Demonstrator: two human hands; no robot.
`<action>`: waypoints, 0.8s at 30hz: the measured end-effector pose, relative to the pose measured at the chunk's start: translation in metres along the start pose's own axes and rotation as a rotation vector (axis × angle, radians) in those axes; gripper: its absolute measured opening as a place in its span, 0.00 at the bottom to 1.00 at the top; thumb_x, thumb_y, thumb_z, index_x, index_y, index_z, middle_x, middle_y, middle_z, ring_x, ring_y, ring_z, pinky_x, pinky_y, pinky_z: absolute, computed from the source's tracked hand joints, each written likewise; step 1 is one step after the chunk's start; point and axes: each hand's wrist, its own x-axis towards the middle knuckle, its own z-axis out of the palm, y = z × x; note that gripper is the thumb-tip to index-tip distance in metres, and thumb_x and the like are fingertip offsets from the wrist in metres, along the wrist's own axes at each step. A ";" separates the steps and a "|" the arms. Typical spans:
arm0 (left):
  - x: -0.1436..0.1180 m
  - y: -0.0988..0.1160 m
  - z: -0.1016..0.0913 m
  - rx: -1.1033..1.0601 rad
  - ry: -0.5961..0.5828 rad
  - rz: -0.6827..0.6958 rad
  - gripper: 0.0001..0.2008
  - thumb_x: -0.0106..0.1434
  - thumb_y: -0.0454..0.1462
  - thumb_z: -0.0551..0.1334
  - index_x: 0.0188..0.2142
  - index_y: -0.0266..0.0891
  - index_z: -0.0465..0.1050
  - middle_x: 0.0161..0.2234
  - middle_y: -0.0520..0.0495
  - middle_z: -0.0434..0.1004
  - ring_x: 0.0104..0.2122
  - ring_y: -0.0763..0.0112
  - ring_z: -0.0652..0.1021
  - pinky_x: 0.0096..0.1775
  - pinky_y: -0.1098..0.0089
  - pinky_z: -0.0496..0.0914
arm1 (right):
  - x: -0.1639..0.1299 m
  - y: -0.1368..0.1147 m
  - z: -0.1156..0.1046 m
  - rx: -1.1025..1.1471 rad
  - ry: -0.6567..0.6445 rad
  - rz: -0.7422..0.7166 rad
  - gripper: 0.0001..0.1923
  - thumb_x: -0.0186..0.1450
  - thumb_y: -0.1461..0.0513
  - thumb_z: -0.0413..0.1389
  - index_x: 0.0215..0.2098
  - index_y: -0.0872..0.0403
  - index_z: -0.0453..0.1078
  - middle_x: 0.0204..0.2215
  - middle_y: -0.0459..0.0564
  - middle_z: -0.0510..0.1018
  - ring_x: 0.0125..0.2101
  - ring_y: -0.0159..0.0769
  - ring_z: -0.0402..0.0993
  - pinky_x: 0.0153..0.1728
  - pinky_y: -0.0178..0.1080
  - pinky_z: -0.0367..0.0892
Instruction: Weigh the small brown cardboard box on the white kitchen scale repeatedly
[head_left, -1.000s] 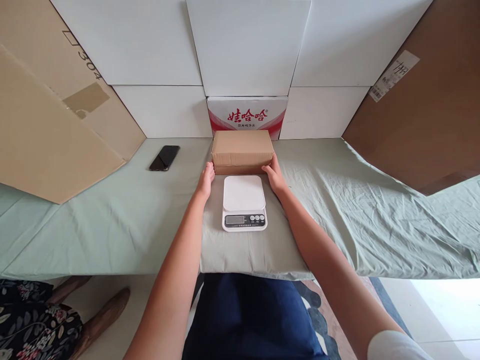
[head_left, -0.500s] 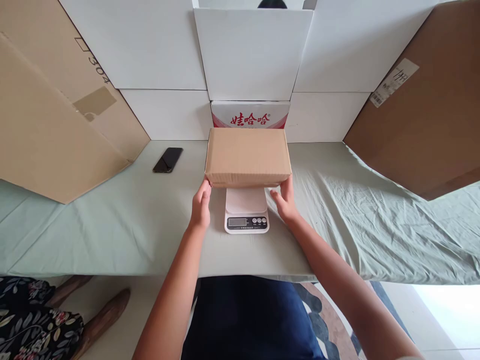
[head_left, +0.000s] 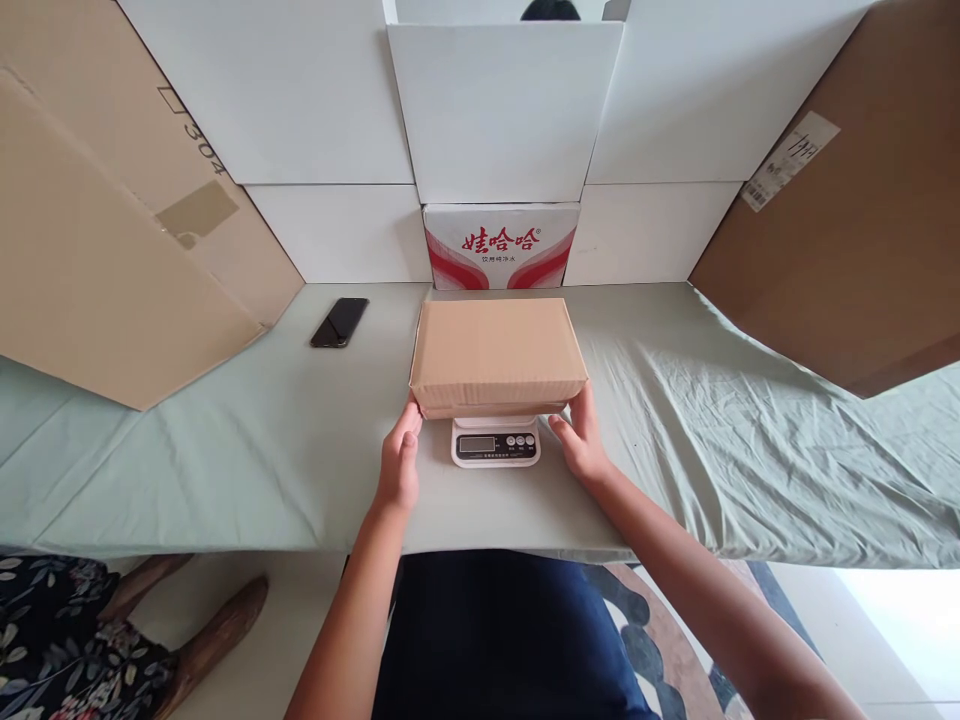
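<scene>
Lowered since before, the plain brown cardboard box covers the white digital scale; left hand and right hand grip its near corners, steadying it.

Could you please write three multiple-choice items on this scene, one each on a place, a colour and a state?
1. Where is the phone?
A. On the scale
B. On the cloth, left of the box
C. On top of the box

2. What colour is the cloth?
A. Pale green
B. Red
C. Black

3. How do the hands meet the box?
A. Both lie flat on its top
B. Only one touches it
C. One at each near corner

Answers:
1 B: the phone lies apart, left of the box.
2 A: the cloth is pale green all over.
3 C: the left hand and right hand each grip a near corner, with the box over the scale.
</scene>
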 end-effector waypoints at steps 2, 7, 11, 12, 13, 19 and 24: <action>0.000 0.001 0.001 -0.004 0.013 -0.013 0.44 0.67 0.64 0.54 0.70 0.38 0.63 0.73 0.34 0.60 0.73 0.44 0.57 0.72 0.48 0.55 | 0.000 -0.001 0.001 -0.002 0.001 -0.004 0.39 0.69 0.40 0.54 0.74 0.36 0.51 0.71 0.51 0.60 0.70 0.57 0.57 0.69 0.66 0.57; -0.001 0.002 0.001 -0.012 0.030 -0.028 0.45 0.65 0.65 0.54 0.70 0.37 0.64 0.71 0.34 0.62 0.73 0.45 0.58 0.72 0.49 0.55 | 0.001 -0.002 0.001 -0.019 0.011 -0.009 0.38 0.68 0.39 0.53 0.73 0.36 0.53 0.68 0.53 0.63 0.67 0.57 0.61 0.67 0.66 0.60; -0.001 0.001 0.001 -0.015 0.022 -0.013 0.43 0.67 0.63 0.55 0.71 0.39 0.62 0.72 0.35 0.62 0.73 0.46 0.57 0.72 0.49 0.55 | 0.001 -0.001 0.001 -0.035 0.024 -0.014 0.37 0.69 0.40 0.53 0.73 0.37 0.53 0.66 0.54 0.64 0.67 0.57 0.60 0.65 0.66 0.63; -0.001 0.000 0.001 -0.017 0.021 -0.008 0.43 0.67 0.63 0.55 0.71 0.39 0.62 0.72 0.35 0.62 0.73 0.46 0.58 0.72 0.50 0.55 | 0.001 -0.001 0.001 -0.037 0.025 -0.015 0.37 0.69 0.40 0.53 0.73 0.36 0.52 0.67 0.54 0.64 0.68 0.58 0.60 0.65 0.65 0.63; -0.001 0.000 0.001 -0.019 0.022 -0.004 0.43 0.67 0.62 0.55 0.71 0.39 0.62 0.72 0.35 0.62 0.73 0.46 0.58 0.72 0.50 0.55 | 0.001 -0.001 0.001 -0.040 0.025 -0.016 0.38 0.69 0.40 0.53 0.73 0.36 0.52 0.67 0.54 0.63 0.68 0.58 0.59 0.64 0.65 0.64; -0.001 -0.002 0.000 -0.023 0.036 -0.004 0.42 0.67 0.63 0.55 0.70 0.39 0.63 0.71 0.34 0.64 0.73 0.47 0.59 0.72 0.50 0.56 | 0.001 -0.002 0.001 -0.059 0.027 -0.031 0.39 0.69 0.40 0.52 0.74 0.36 0.49 0.71 0.53 0.60 0.69 0.56 0.59 0.65 0.63 0.65; -0.001 -0.001 0.001 -0.012 0.046 0.004 0.43 0.66 0.63 0.56 0.69 0.39 0.65 0.71 0.35 0.63 0.73 0.46 0.58 0.72 0.50 0.56 | -0.002 -0.001 -0.001 -0.101 0.068 -0.048 0.42 0.70 0.40 0.51 0.76 0.39 0.44 0.71 0.56 0.59 0.68 0.58 0.61 0.64 0.62 0.66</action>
